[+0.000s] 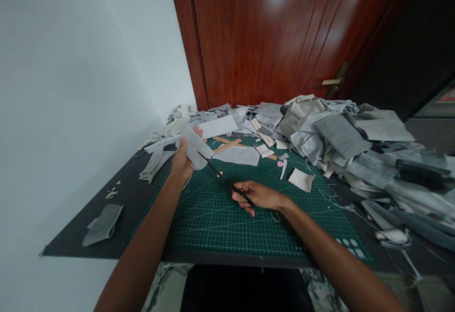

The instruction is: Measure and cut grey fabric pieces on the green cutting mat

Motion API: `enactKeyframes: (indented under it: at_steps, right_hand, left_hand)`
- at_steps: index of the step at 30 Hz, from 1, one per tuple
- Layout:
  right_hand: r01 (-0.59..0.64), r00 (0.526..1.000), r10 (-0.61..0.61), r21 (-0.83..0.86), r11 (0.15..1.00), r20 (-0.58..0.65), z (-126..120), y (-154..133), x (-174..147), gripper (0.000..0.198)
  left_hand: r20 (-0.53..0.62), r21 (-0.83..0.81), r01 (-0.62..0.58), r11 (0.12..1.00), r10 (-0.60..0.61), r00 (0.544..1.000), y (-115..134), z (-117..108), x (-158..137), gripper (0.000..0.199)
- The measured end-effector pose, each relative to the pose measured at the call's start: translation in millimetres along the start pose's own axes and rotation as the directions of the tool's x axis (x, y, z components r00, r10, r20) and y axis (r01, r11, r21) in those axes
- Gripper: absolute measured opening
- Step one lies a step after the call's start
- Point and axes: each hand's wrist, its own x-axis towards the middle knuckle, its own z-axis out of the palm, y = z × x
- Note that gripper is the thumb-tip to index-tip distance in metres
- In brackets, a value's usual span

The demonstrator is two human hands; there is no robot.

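My left hand [182, 161] is closed on a piece of light grey fabric [194, 145], holding it up over the far left of the green cutting mat [213, 222]. In my right hand [253, 194] is a pair of black scissors [227, 180], with fingers around the handles. The blades point up and left, and their tips reach the lower edge of the fabric. Whether the blades are apart or together I cannot make out. Behind the fabric lie wooden strips [227, 146] and a pale cloth piece [239, 155] on the mat.
Heaped fabric [320, 127] covers the table's back and right side. A small white square of cloth [301, 179] lies right on the mat. Folded grey cloth [104, 224] is at the left, by the white wall [78, 89]. A wooden door [263, 37] stands behind.
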Motion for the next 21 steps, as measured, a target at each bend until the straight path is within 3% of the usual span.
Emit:
enactKeyframes:
  at_steps: [6, 11, 21]
  right_hand:
    - [-0.044, 0.999, 0.043, 0.011, 0.999, 0.027, -0.5, -2.2, -0.5, 0.046]
    - [-0.007, 0.998, 0.006, 0.006, 1.000, 0.057, 1.9, -6.7, -1.4, 0.054]
    - [0.019, 1.000, -0.019, 0.007, 1.000, 0.014, 4.6, -5.6, 1.8, 0.061]
  left_hand:
    - [0.002, 0.018, 0.042, 0.999, -0.042, 0.999, 1.5, 4.1, -2.3, 0.048]
    - [0.003, 0.021, 0.057, 0.998, -0.058, 0.998, 0.1, 9.4, -4.9, 0.050]
    - [0.076, 0.030, 0.100, 0.995, -0.102, 0.992, -10.6, 18.3, -12.4, 0.054]
